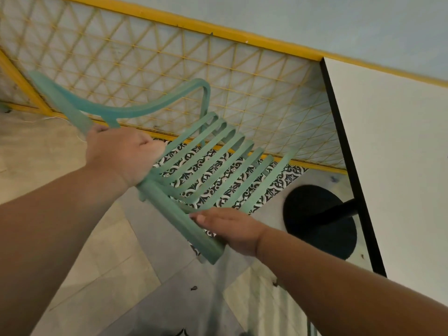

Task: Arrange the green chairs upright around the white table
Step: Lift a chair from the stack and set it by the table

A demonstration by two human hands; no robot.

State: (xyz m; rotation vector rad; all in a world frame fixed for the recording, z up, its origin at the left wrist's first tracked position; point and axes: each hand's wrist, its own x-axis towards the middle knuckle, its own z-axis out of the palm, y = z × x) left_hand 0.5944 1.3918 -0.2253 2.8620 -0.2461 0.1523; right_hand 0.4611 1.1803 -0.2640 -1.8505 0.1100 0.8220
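Green plastic fills the middle of my view: one slatted chair [213, 166] held up off the floor and tilted, not upright, its curved backrest and armrest loop sweeping toward the upper left. I have both hands on it. My left hand [121, 156] is curled into a closed fist at the corner where the armrest meets the seat, fingers wrapped around the frame. My right hand [230, 229] is lower, along the thick front bar of the seat near its end; the fingers [206, 218] lie fairly flat against the bar with the thumb side tucked behind it, so I read it as a loose hold rather than a tight fist, though I cannot tell how far the fingers wrap underneath.

The white table [397, 166] is on the right side, its top edged in black, and its round black base [315, 221] sits on the floor just beyond my right hand. The chair is near the table's left edge but not touching it. Through the seat slats I can see a strip of black-and-white patterned tile [218, 175]; the rest of the floor [72, 263] is pale and plain. Behind the chair runs a yellow lattice fence [169, 64] against a light wall [315, 18]. The chair's outline is slightly blurred near the backrest.
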